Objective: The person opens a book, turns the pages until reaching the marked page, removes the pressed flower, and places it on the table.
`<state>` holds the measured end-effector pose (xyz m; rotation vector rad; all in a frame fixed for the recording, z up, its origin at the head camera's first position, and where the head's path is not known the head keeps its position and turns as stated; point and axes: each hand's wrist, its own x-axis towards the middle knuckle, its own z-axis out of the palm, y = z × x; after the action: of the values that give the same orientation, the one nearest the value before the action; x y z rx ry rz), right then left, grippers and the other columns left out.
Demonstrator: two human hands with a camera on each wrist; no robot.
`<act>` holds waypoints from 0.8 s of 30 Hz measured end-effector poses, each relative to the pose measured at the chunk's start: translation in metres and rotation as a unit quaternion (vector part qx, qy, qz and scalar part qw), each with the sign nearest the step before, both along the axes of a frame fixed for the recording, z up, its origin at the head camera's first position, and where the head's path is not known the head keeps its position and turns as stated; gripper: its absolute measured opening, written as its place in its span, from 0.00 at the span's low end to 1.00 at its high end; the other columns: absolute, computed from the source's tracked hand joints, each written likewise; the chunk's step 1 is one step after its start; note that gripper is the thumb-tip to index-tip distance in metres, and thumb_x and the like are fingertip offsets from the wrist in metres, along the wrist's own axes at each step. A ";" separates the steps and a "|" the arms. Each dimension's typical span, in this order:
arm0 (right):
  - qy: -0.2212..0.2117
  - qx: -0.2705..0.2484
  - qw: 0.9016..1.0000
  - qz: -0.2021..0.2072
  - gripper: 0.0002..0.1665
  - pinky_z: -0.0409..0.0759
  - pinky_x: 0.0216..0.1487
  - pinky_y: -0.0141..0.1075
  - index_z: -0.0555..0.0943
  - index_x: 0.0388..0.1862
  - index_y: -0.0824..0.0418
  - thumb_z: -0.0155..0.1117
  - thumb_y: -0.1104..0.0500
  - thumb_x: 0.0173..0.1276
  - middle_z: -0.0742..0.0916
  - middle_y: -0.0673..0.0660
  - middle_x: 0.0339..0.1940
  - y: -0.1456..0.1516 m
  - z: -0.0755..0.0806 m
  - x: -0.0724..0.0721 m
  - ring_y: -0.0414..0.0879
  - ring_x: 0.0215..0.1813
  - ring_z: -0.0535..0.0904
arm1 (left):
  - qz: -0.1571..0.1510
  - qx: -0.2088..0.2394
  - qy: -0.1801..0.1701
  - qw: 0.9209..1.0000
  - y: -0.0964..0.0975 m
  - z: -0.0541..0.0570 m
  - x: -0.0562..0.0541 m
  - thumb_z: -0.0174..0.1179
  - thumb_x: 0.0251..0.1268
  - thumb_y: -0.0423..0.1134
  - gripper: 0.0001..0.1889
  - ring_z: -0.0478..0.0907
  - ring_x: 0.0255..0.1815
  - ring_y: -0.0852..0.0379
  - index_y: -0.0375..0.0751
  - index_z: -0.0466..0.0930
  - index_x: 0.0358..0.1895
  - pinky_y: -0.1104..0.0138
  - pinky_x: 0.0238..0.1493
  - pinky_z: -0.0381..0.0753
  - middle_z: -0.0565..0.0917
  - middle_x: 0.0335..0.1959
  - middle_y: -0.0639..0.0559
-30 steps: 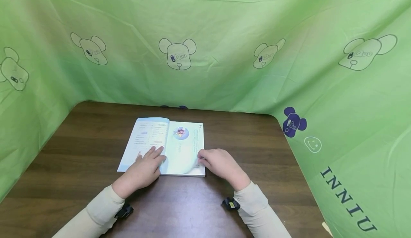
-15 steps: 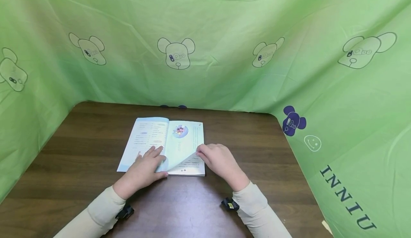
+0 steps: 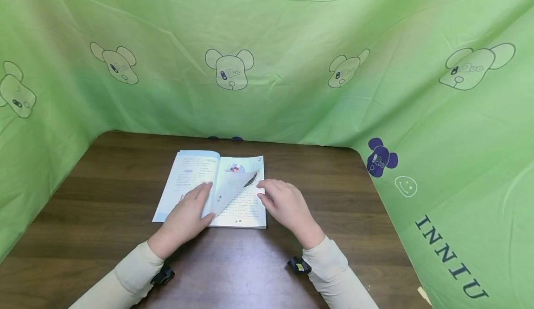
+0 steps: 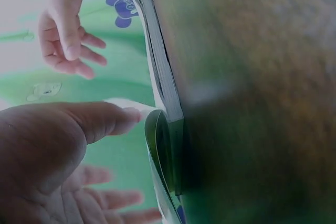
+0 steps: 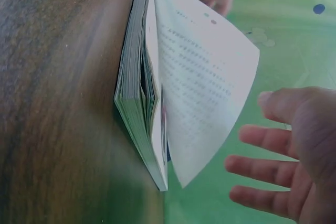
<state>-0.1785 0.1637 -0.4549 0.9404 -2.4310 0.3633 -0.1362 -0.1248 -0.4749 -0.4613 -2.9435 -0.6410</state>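
Observation:
An open book (image 3: 181, 174) lies on the wooden table, printed on both sides. One of its right-hand pages (image 3: 229, 185) stands lifted and curls toward the left, as the right wrist view also shows with the page (image 5: 205, 82) upright. My left hand (image 3: 183, 216) rests on the left page with its fingers straight. Its thumb (image 4: 113, 119) reaches out and touches the lifted page near the spine. Just off the book's right edge is my right hand (image 3: 288, 207), its fingers loosely bent and apart from the page, holding nothing.
The dark wooden table (image 3: 333, 184) extends around the book. A green curtain (image 3: 292, 105) printed with bear faces hangs along the back and both sides. A black strap device (image 3: 299, 265) sits on the right wrist, another (image 3: 162, 275) on the left.
The right hand first pinched and raised the page corner, then let it go. The page has swung up and leftward, and the left thumb now meets it.

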 end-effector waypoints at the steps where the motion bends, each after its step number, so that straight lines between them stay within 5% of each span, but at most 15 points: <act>1: -0.011 0.006 1.000 -0.001 0.14 0.85 0.52 0.43 0.83 0.51 0.54 0.72 0.56 0.67 0.91 0.50 0.48 0.000 0.000 0.000 0.47 0.50 0.88 | 0.007 0.009 0.005 1.000 -0.001 0.000 0.000 0.73 0.61 0.41 0.49 0.67 0.74 0.32 0.35 0.53 0.81 0.38 0.65 0.73 0.66 0.75 0.30; 6: -0.077 0.040 0.996 0.001 0.15 0.82 0.57 0.45 0.84 0.52 0.54 0.71 0.54 0.68 0.90 0.51 0.49 -0.001 -0.002 0.001 0.48 0.55 0.86 | 0.040 0.036 0.024 0.998 -0.003 0.001 -0.001 0.77 0.55 0.38 0.65 0.60 0.74 0.24 0.45 0.32 0.84 0.39 0.54 0.80 0.49 0.81 0.27; 11: -0.130 0.087 0.988 0.013 0.21 0.77 0.65 0.50 0.84 0.57 0.55 0.71 0.48 0.69 0.88 0.55 0.59 0.001 -0.005 0.002 0.52 0.63 0.82 | 0.046 0.011 0.057 0.997 -0.003 0.003 -0.003 0.81 0.48 0.36 0.67 0.46 0.79 0.22 0.42 0.36 0.84 0.31 0.65 0.67 0.37 0.82 0.28; 16: -0.189 0.140 0.972 0.025 0.29 0.68 0.74 0.56 0.83 0.64 0.54 0.70 0.42 0.68 0.81 0.59 0.70 0.002 -0.009 0.004 0.56 0.72 0.75 | 0.042 -0.011 0.054 0.998 -0.003 0.004 -0.003 0.82 0.46 0.34 0.65 0.38 0.82 0.26 0.44 0.43 0.84 0.25 0.69 0.50 0.39 0.83 0.31; 24: -0.258 0.156 0.953 0.036 0.36 0.61 0.76 0.61 0.82 0.65 0.55 0.73 0.38 0.63 0.77 0.59 0.74 0.003 -0.009 0.006 0.57 0.77 0.70 | -0.009 -0.028 0.047 0.998 -0.003 0.006 -0.001 0.75 0.50 0.26 0.55 0.43 0.83 0.29 0.44 0.54 0.82 0.25 0.71 0.44 0.49 0.83 0.35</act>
<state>-0.1722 0.1665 -0.4644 1.1899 -3.0003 0.2780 -0.1372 -0.1275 -0.4690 -0.5082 -2.8779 -0.5257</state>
